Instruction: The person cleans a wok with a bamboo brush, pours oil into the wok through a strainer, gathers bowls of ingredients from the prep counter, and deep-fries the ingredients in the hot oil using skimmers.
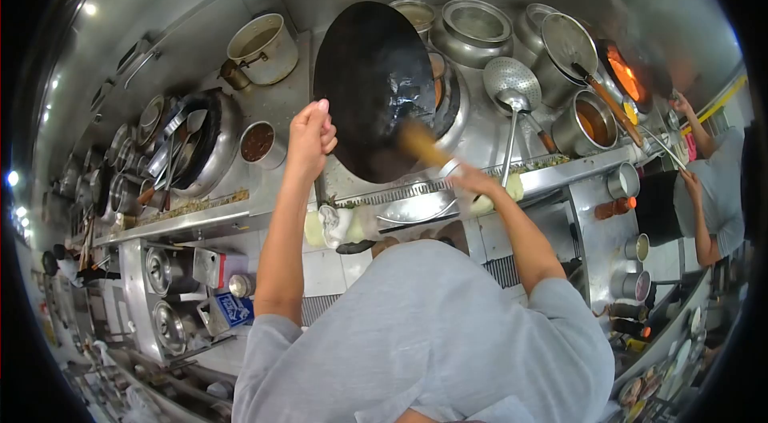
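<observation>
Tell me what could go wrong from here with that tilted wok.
The black wok could slip, since it is tipped up and only the left hand appears to steady it, at one edge. The brush, blurred in the right hand, might flick wet residue off the wok's shiny surface. The metal ladle has its handle end close to that hand, so a wide stroke could knock it.
</observation>
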Motion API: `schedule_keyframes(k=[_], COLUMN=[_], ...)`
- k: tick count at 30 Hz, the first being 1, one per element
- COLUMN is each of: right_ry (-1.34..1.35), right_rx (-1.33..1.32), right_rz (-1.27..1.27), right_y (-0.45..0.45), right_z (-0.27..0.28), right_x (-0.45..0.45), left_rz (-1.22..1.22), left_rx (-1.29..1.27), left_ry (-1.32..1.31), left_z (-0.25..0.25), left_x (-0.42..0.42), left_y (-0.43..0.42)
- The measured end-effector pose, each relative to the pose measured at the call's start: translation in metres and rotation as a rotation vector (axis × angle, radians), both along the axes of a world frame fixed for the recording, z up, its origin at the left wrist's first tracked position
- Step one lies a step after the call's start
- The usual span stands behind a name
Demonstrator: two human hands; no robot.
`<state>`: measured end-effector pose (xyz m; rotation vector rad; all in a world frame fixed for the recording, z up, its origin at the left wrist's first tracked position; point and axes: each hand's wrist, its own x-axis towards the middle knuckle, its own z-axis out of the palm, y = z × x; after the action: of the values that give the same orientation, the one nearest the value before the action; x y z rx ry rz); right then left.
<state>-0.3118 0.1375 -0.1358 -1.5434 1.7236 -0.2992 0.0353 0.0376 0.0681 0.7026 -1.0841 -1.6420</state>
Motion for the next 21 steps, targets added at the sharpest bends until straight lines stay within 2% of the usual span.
schedule_keyframes(k=[2,3,5,7,9,10,12,14,15,17,19,21], right_ry=[0.178,0.177,0.058,-0.099,-0.248,-0.315,-0.070,0.015,0.016,-0.166,-0.113,-0.154], right_rx=[0.085,0.094,-0.173,-0.499,-0.597,-0.397,-0.083,-0.047,-0.056,-0.398,-1.111,-0.936], right_rz=[-0.504,-0.500,-0.298,-0.049,0.304,0.366,-0.044,-0.583,-0.579,-0.453,-0.013,0.128], right_y=[-0.014,-0.006,-0.003,0.002,0.005,-0.008,-0.045,-0.060,-0.061,-0.055,-0.070,-0.095], right_z=[0.035,0.054,0.086,0.066,0.060,0.021,-0.025,0.003,0.025,0.059,0.070,0.073], right_x=[-0.021,-0.018,-0.005,0.038,0.078,0.072,0.022,0.003,0.004,0.029,0.072,0.102], left_rz=[-0.005,-0.010,-0.011,0.003,0.006,0.008,0.015,0.033,0.037,0.046,0.065,0.037], left_rx=[-0.012,-0.017,-0.016,-0.019,0.028,0.020,0.023,0.038,0.029,0.035,0.028,0.056], left_ry=[0.007,0.004,0.002,0.006,0.034,0.019,0.010,0.032,0.037,0.082,0.116,0.074], left_z=[0.000,-0.002,-0.001,-0.001,-0.001,-0.003,-0.011,-0.014,-0.016,-0.022,-0.019,-0.016], left_x=[0.001,0.003,0.002,-0.003,-0.010,-0.011,-0.007,-0.010,-0.012,-0.014,-0.027,-0.041], left_y=[0.001,0.004,0.002,0.002,0.007,0.011,0.022,0.034,0.033,0.034,0.038,0.053])
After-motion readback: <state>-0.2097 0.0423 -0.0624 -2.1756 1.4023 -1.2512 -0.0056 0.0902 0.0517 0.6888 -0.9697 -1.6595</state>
